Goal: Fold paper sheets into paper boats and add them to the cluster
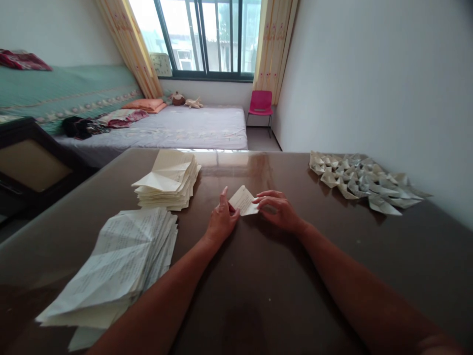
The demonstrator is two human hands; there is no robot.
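Observation:
A small folded piece of printed paper (244,201) is held just over the middle of the brown table, between my two hands. My left hand (222,215) pinches its left corner, with the index finger raised. At the paper's right edge, the fingers of my right hand (279,209) are closed on it, thumb underneath. To the left lie two stacks of creased sheets: a cream stack (168,180) farther off and a larger whitish stack (114,261) nearer, by my left forearm. Many folded paper shapes (356,177) are grouped at the far right.
The brown table (281,301) has a glossy top. Beyond it stand a bed (207,125), a pink chair (260,103) and a window (207,37) with curtains. A dark wooden cabinet (37,158) is at the left, and a white wall (369,79) runs along the right.

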